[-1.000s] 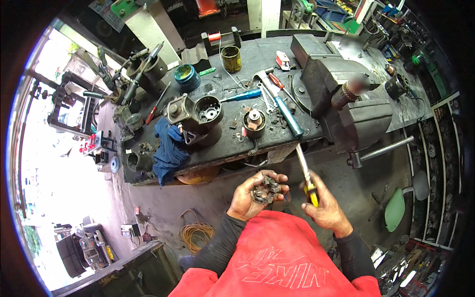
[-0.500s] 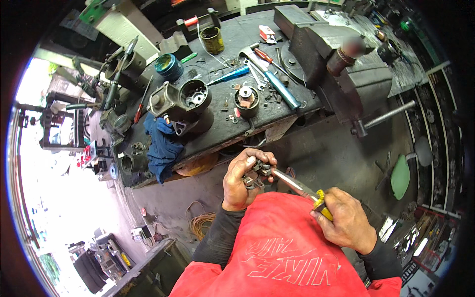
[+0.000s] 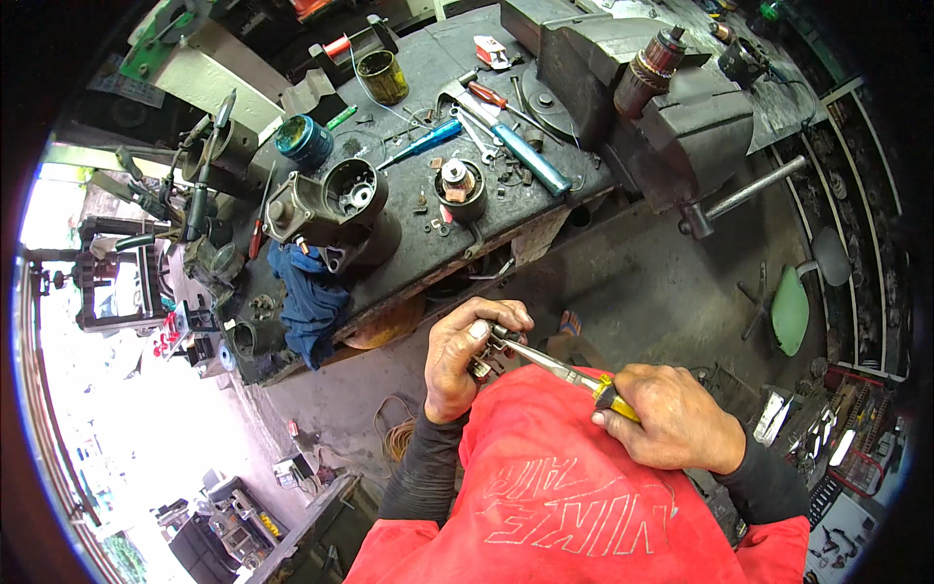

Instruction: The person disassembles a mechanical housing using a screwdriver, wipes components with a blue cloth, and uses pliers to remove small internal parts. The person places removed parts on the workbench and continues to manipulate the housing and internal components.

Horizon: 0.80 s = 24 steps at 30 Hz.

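Observation:
My left hand [image 3: 450,362] is closed around a small dark metal part with boxy metal clips, which looks like a starter brush holder [image 3: 483,369]. My fingers and thumb hide much of it. In my right hand [image 3: 673,417] is a pair of long-nose pliers [image 3: 556,366] with yellow-and-black handles. Its slim silver jaws reach left, and the tip meets the part beside my left fingertips. Both hands are in front of my red top, off the bench edge.
On the dark workbench [image 3: 428,263] stand a starter housing [image 3: 282,209], a cup-shaped part [image 3: 462,200], a blue-handled hammer [image 3: 535,161] and screwdrivers. A bench vise [image 3: 691,136] at right carries an armature [image 3: 647,73]. A blue rag [image 3: 309,307] hangs over the edge. A green stool [image 3: 788,311] stands far right.
The view has shifted slightly. My left hand has turned the part and its fingers cover more of it. The pliers have moved left, their tip now close by my left thumb.

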Each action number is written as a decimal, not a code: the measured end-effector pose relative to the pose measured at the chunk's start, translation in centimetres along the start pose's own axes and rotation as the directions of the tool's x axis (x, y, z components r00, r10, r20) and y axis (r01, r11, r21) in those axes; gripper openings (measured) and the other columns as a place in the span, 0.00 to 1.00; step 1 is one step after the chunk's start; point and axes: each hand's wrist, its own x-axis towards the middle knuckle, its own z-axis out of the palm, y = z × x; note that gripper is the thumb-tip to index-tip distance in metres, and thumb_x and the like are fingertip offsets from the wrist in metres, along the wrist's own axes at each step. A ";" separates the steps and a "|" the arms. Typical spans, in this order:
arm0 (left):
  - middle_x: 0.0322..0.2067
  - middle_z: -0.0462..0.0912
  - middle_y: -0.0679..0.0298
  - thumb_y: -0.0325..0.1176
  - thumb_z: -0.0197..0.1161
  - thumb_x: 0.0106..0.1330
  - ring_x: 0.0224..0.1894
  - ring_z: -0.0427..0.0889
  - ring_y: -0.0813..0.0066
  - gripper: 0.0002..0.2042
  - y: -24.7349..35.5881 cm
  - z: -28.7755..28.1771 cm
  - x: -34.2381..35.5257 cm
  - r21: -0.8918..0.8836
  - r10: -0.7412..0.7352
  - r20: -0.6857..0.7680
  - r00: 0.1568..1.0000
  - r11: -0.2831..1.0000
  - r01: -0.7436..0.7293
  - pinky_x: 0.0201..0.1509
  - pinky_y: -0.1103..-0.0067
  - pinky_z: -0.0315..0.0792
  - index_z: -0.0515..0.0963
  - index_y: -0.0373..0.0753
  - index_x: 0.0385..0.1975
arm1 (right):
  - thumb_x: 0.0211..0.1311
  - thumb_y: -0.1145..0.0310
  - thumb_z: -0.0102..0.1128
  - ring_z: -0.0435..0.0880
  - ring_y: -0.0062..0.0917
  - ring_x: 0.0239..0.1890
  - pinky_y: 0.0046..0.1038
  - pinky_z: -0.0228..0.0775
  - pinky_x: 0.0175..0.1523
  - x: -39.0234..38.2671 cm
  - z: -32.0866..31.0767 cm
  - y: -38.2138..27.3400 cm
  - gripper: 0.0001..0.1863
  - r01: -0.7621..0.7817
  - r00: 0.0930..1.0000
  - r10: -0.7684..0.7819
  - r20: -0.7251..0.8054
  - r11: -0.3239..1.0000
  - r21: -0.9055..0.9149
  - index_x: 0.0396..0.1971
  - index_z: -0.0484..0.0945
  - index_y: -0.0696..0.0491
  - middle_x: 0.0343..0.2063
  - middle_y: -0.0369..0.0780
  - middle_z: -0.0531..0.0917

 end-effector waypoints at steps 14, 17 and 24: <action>0.39 0.84 0.63 0.26 0.61 0.68 0.38 0.76 0.82 0.07 1.4 0.7 -0.8 0.244 -0.169 0.049 0.984 0.958 0.153 0.43 0.83 0.71 0.82 0.31 0.41 | 0.66 0.57 0.66 0.85 0.55 0.38 0.52 0.76 0.44 0.4 0.7 0.9 0.19 -0.019 0.998 0.020 0.064 1.000 -0.010 0.33 0.79 0.62 0.33 0.56 0.84; 0.35 0.83 0.67 0.28 0.60 0.69 0.32 0.73 0.85 0.08 1.5 0.7 -0.7 0.288 -0.243 0.043 0.969 0.932 0.221 0.37 0.84 0.69 0.82 0.32 0.40 | 0.67 0.55 0.66 0.85 0.54 0.39 0.52 0.76 0.45 0.4 1.0 1.2 0.20 -0.043 0.996 0.046 0.078 0.998 -0.036 0.35 0.78 0.61 0.35 0.55 0.85; 0.30 0.82 0.70 0.29 0.58 0.69 0.28 0.71 0.87 0.08 2.3 0.5 0.2 0.336 -0.398 0.026 0.917 0.868 0.366 0.31 0.84 0.67 0.82 0.33 0.38 | 0.69 0.53 0.64 0.84 0.55 0.41 0.52 0.75 0.46 0.6 1.2 2.0 0.22 -0.079 0.987 0.069 0.143 0.994 0.071 0.35 0.78 0.61 0.34 0.55 0.84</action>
